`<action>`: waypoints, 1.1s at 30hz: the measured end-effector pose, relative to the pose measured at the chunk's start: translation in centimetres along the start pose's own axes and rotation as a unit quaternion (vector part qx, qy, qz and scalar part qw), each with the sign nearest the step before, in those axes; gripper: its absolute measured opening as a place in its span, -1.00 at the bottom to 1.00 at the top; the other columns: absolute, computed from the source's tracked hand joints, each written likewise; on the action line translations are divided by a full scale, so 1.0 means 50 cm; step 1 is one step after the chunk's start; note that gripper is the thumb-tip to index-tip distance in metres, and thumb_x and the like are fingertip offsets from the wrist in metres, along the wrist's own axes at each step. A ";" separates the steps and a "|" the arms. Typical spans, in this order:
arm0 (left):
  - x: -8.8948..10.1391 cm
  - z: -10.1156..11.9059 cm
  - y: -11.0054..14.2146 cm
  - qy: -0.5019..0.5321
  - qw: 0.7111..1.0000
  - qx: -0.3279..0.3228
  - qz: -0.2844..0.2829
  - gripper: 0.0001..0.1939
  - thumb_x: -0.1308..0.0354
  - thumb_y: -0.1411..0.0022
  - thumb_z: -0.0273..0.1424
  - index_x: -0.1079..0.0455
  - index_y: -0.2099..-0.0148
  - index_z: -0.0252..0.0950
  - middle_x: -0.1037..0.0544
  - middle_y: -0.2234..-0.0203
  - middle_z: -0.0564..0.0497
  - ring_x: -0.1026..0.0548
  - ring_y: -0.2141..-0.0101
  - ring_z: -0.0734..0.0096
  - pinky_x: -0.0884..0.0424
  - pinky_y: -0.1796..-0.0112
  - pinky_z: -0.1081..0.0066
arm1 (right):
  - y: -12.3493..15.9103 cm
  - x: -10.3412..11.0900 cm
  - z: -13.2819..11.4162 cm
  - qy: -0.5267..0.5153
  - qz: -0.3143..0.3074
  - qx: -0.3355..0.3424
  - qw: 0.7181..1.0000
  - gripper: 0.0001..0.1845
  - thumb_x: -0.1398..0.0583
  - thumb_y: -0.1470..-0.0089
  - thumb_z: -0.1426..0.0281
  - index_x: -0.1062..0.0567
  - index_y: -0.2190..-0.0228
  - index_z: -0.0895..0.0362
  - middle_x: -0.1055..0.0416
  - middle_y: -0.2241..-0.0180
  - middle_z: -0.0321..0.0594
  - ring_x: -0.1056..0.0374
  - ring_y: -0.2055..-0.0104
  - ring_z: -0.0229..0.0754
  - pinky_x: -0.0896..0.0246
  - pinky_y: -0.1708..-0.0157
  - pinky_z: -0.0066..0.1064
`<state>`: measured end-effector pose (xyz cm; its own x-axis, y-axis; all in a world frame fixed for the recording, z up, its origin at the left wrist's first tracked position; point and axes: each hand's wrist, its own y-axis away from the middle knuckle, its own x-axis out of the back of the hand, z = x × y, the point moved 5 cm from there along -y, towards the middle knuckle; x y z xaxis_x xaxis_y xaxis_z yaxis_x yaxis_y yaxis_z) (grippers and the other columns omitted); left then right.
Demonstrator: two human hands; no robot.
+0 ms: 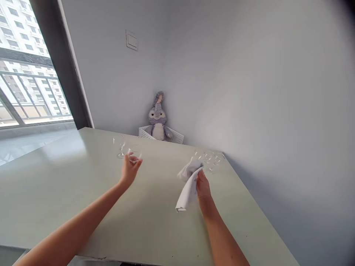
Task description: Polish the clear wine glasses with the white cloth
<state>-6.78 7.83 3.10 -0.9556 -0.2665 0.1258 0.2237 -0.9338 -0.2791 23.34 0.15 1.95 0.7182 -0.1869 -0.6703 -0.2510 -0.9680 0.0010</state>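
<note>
My left hand (131,169) is closed around a clear glass (134,153) at the left of the pale table. Just beyond it stands a stemmed glass (121,149). My right hand (202,181) grips a white cloth (189,188), which is bunched at the top and hangs down in a fold. Close behind that hand, near the table's right edge, several clear glasses (209,158) are grouped; the cloth partly covers them. Their outlines are faint, so I cannot tell each shape.
The pale green table (155,221) runs to the walls. Behind its far edge a grey plush rabbit (158,123) sits in a white perforated basket (177,137). A light switch (132,40) is on the wall, and a window (30,70) with a railing lies at left.
</note>
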 end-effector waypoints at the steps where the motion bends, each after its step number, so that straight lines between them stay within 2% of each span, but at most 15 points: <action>1: -0.028 0.016 0.020 0.023 0.999 0.002 -0.023 -0.50 -0.16 0.03 -0.21 -0.12 0.05 -0.22 -0.30 0.40 0.13 -0.27 0.58 0.64 -0.24 0.53 0.54 | -0.003 0.010 -0.010 0.003 0.019 0.019 1.000 -0.66 -0.28 0.22 0.18 -0.43 0.35 0.06 -0.44 0.42 -0.37 -0.36 0.38 -0.25 -0.29 0.37 -0.43; 5: -0.145 0.063 0.106 0.120 0.979 0.026 -0.165 -0.51 -0.14 -0.01 -0.21 -0.09 0.04 -0.22 -0.31 0.40 0.12 -0.27 0.55 0.63 -0.26 0.51 0.54 | -0.003 0.031 -0.037 0.018 0.053 0.047 0.997 -0.77 -0.26 0.17 0.25 -0.43 0.39 0.04 -0.41 0.50 -0.40 -0.33 0.44 -0.26 -0.28 0.44 -0.44; 7: -0.188 0.076 0.148 0.139 0.963 0.037 -0.226 -0.52 -0.14 -0.02 -0.21 -0.10 0.04 -0.23 -0.34 0.36 0.07 -0.29 0.53 0.61 -0.27 0.49 0.52 | -0.002 0.032 -0.040 0.021 0.056 0.050 0.997 -0.79 -0.25 0.16 0.24 -0.43 0.41 0.04 -0.40 0.52 -0.38 -0.32 0.48 -0.26 -0.28 0.48 -0.43; 9: -0.219 0.083 0.183 0.157 0.946 0.053 -0.278 -0.53 -0.13 -0.04 -0.22 -0.09 0.04 -0.25 -0.39 0.32 0.01 -0.32 0.50 0.58 -0.29 0.45 0.49 | -0.004 0.027 -0.037 0.027 0.050 0.049 0.997 -0.78 -0.24 0.14 0.22 -0.43 0.40 0.05 -0.41 0.49 -0.35 -0.33 0.46 -0.24 -0.29 0.47 -0.40; 12: -0.242 0.084 0.213 0.150 0.925 0.057 -0.344 -0.56 -0.09 -0.08 -0.24 -0.06 0.03 -0.25 -0.43 0.30 -0.03 -0.33 0.50 0.57 -0.31 0.41 0.45 | -0.012 0.018 -0.032 0.028 0.017 0.065 0.997 -0.73 -0.23 0.11 0.21 -0.43 0.30 0.01 -0.44 0.35 -0.33 -0.36 0.31 -0.21 -0.30 0.32 -0.35; 14: -0.239 0.078 0.211 0.088 0.936 0.029 -0.340 -0.57 -0.06 -0.10 -0.26 -0.04 0.01 -0.23 -0.44 0.32 0.01 -0.32 0.52 0.58 -0.29 0.43 0.46 | -0.019 0.019 -0.038 0.025 0.002 0.089 0.996 -0.68 -0.24 0.11 0.22 -0.43 0.25 0.00 -0.43 0.26 -0.30 -0.35 0.21 -0.18 -0.27 0.22 -0.32; 18: -0.202 0.055 0.173 -0.089 0.966 -0.071 -0.233 -0.55 -0.01 -0.12 -0.28 0.00 -0.04 -0.18 -0.44 0.34 0.08 -0.32 0.53 0.56 -0.28 0.43 0.46 | -0.023 0.035 -0.059 0.048 0.001 0.123 0.991 -0.74 -0.29 0.16 0.28 -0.47 0.34 0.04 -0.43 0.34 -0.26 -0.33 0.24 -0.20 -0.25 0.24 -0.37; 21: -0.184 0.040 0.153 -0.192 0.951 -0.153 -0.187 -0.57 0.03 -0.16 -0.28 0.00 -0.06 -0.20 -0.44 0.36 0.08 -0.35 0.52 0.52 -0.28 0.43 0.46 | -0.008 0.027 -0.067 0.101 0.001 0.145 0.984 -0.83 -0.27 0.14 0.28 -0.48 0.44 0.08 -0.41 0.45 -0.29 -0.31 0.35 -0.24 -0.22 0.34 -0.40; 23: -0.182 0.034 0.149 -0.245 0.933 -0.196 -0.176 -0.58 0.05 -0.17 -0.28 -0.01 -0.06 -0.22 -0.45 0.38 0.07 -0.38 0.49 0.48 -0.29 0.42 0.44 | 0.012 0.001 -0.062 0.165 -0.001 0.169 0.972 -0.81 -0.22 0.08 0.24 -0.48 0.46 0.11 -0.39 0.48 -0.29 -0.29 0.40 -0.24 -0.20 0.37 -0.39; 25: -0.182 0.033 0.149 -0.280 0.918 -0.223 -0.171 -0.59 0.06 -0.19 -0.30 -0.02 -0.07 -0.25 -0.45 0.39 0.04 -0.41 0.45 0.42 -0.30 0.38 0.41 | 0.038 -0.041 -0.048 0.275 -0.023 0.195 0.941 -0.79 -0.16 0.01 0.24 -0.49 0.42 0.11 -0.40 0.45 -0.26 -0.30 0.37 -0.21 -0.20 0.33 -0.36; 27: -0.182 0.036 0.149 -0.301 0.909 -0.237 -0.166 -0.60 0.08 -0.20 -0.32 -0.02 -0.08 -0.26 -0.47 0.36 0.01 -0.44 0.38 0.36 -0.31 0.34 0.37 | 0.065 -0.090 -0.028 0.403 -0.067 0.228 0.884 -0.78 -0.10 -0.05 0.28 -0.50 0.32 0.08 -0.43 0.33 -0.21 -0.30 0.26 -0.16 -0.19 0.22 -0.32; 29: -0.181 0.042 0.147 -0.314 0.902 -0.244 -0.165 -0.60 0.09 -0.20 -0.35 -0.01 -0.08 -0.26 -0.47 0.29 -0.03 -0.44 0.30 0.31 -0.31 0.29 0.33 | 0.086 -0.127 -0.006 0.487 -0.115 0.246 0.830 -0.73 -0.07 -0.07 0.31 -0.47 0.20 0.05 -0.40 0.18 -0.16 -0.28 0.15 -0.13 -0.17 0.13 -0.29; 30: -0.181 0.045 0.146 -0.320 0.898 -0.251 -0.170 -0.61 0.09 -0.20 -0.37 -0.01 -0.08 -0.26 -0.46 0.26 -0.05 -0.44 0.27 0.29 -0.31 0.27 0.32 | 0.091 -0.135 0.006 0.499 -0.137 0.232 0.824 -0.71 -0.07 -0.08 0.31 -0.44 0.16 0.04 -0.39 0.16 -0.15 -0.29 0.15 -0.14 -0.19 0.13 -0.29; 31: -0.182 0.048 0.145 -0.323 0.891 -0.264 -0.182 -0.60 0.08 -0.19 -0.40 -0.02 -0.08 -0.26 -0.46 0.25 -0.06 -0.43 0.25 0.28 -0.30 0.25 0.31 | 0.091 -0.136 0.020 0.495 -0.159 0.195 0.832 -0.69 -0.06 -0.08 0.29 -0.42 0.14 0.05 -0.41 0.18 -0.14 -0.33 0.20 -0.15 -0.23 0.18 -0.30; 33: -0.187 0.053 0.146 -0.322 0.868 -0.307 -0.219 -0.58 0.07 -0.15 -0.47 -0.03 -0.09 -0.27 -0.46 0.24 -0.08 -0.43 0.23 0.28 -0.29 0.23 0.30 | 0.086 -0.125 0.051 0.453 -0.201 0.072 0.866 -0.69 -0.07 -0.07 0.22 -0.42 0.19 0.11 -0.45 0.33 -0.16 -0.39 0.36 -0.17 -0.30 0.37 -0.36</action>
<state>4.31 2.86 2.38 -0.5732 -0.1803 0.7993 -0.4672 -0.7295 -0.4996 16.11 -2.41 4.23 0.9643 0.0421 0.2613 0.1053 -0.9668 -0.2327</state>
